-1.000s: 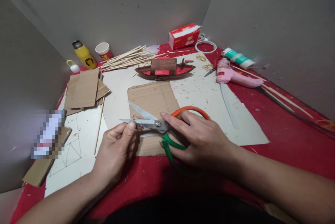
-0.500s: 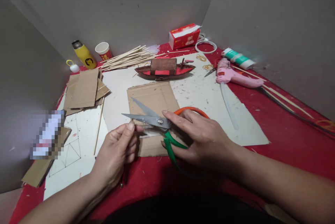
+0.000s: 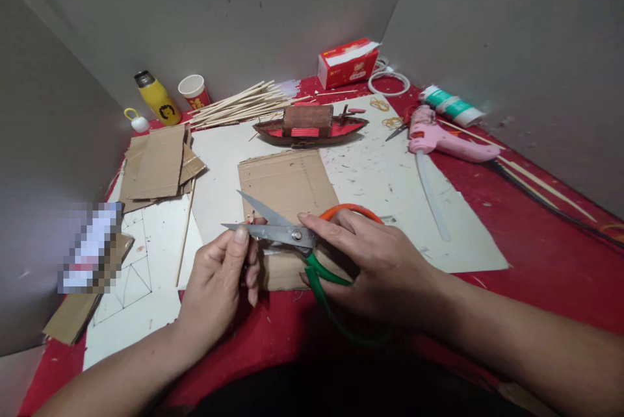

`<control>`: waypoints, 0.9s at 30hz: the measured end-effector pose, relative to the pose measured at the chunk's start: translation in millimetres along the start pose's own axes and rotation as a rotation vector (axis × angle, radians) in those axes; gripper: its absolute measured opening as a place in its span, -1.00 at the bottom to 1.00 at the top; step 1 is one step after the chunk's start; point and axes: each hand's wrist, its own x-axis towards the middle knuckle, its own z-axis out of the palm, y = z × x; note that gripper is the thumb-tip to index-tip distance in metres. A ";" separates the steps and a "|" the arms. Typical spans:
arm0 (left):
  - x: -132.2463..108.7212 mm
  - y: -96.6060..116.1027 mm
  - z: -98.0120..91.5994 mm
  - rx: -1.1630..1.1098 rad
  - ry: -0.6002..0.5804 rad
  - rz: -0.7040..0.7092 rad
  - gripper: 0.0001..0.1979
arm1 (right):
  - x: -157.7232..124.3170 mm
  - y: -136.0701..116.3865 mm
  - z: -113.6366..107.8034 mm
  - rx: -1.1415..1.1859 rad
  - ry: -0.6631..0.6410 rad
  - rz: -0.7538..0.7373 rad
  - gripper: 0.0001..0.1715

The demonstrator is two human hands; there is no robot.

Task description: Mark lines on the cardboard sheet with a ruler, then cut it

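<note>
My right hand [image 3: 375, 254] is closed round scissors [image 3: 297, 235] that have one orange and one green handle. Their blades stand apart and point left. My left hand [image 3: 221, 267] is closed at the blade tips, with its thumb pressed by the lower blade. A small, dark reddish bit shows near the left fingertips, but I cannot make out what they hold. Beneath the scissors lies a flat piece of brown cardboard [image 3: 283, 183], partly covered by both hands. Behind it rests a small brown model boat [image 3: 309, 126] with a curved canopy and red parts.
Thin wooden sticks [image 3: 238, 105], a paper cup [image 3: 194, 91], a yellow bottle [image 3: 158, 99] and a red tissue pack [image 3: 348, 65] line the back. A pink glue gun [image 3: 439, 138] lies right; stacked cardboard [image 3: 155, 164] and a drawn sheet [image 3: 136, 287] lie left.
The scissors have moved slightly left and down, so the lower blade now lies by my left thumb. My left fingers have shifted a little, with the lower ones loosened. The view has tilted slightly.
</note>
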 end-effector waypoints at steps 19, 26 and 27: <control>4.2 4.7 1.6 0.108 0.137 0.053 -0.49 | -0.3 1.4 1.0 -0.099 0.051 -0.026 -0.40; 7.4 4.9 2.8 -0.033 0.141 -0.069 -0.55 | 1.8 3.8 1.7 -0.146 0.069 -0.025 -0.41; 8.0 4.1 2.8 -0.057 0.138 -0.087 -0.58 | 1.8 4.2 1.6 -0.144 0.068 -0.023 -0.41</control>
